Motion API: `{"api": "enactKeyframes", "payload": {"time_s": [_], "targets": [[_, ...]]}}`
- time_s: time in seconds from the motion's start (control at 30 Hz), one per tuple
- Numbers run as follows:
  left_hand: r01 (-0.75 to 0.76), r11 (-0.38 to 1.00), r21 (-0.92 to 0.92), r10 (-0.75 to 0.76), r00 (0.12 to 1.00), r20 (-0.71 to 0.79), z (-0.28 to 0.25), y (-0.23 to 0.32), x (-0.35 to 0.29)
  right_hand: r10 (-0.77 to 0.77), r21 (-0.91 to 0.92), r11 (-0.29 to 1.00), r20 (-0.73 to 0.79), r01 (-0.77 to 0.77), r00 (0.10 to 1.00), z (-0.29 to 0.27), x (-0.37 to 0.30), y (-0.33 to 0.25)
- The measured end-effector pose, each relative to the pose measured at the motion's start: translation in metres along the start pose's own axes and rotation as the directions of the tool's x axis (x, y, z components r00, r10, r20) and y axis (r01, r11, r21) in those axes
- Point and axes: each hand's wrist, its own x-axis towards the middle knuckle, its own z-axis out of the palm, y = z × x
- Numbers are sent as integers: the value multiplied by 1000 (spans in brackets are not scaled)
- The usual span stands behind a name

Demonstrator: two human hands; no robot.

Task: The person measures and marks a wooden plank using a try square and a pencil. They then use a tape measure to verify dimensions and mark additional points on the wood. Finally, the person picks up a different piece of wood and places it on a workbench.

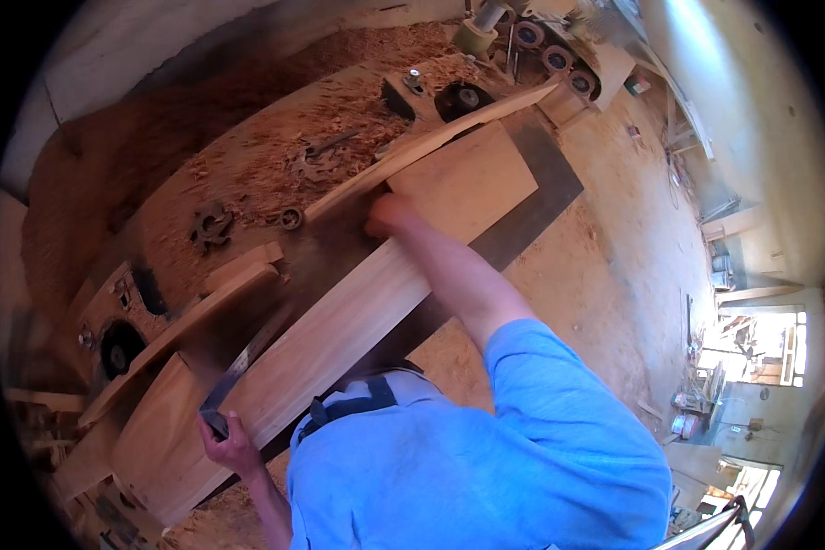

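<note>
A long pale wooden board [325,339] lies in front of me on a dark flat table [545,179], slanting from lower left to upper right. My left hand [231,446] is closed around the near end of a dark angled tool [220,396] with a long narrow blade, perhaps a carpenter's square. Its blade reaches over the board's far edge. My right arm crosses the board, and my right hand [392,215] is at the far edge, curled and slightly blurred. Whatever its fingers hold is hidden.
Wooden rails [440,142] run along the table's far side. Behind them, wood shavings [266,137] cover a surface with loose metal parts and a dark round wheel [465,99]. A dusty floor [605,302] extends to the right; tins [683,424] and timber stand by the wall.
</note>
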Motion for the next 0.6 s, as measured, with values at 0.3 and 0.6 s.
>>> {"api": "enactKeyframes", "payload": {"time_s": [0.3, 0.6], "targets": [[85, 940, -331, -123, 988, -97, -50, 8, -24, -231, 53, 966, -258, 252, 938, -59, -45, -3], [214, 894, -393, -188, 977, 105, -84, 8, -19, -301, 401, 607, -683, 686, 666, -83, -166, -80]]}}
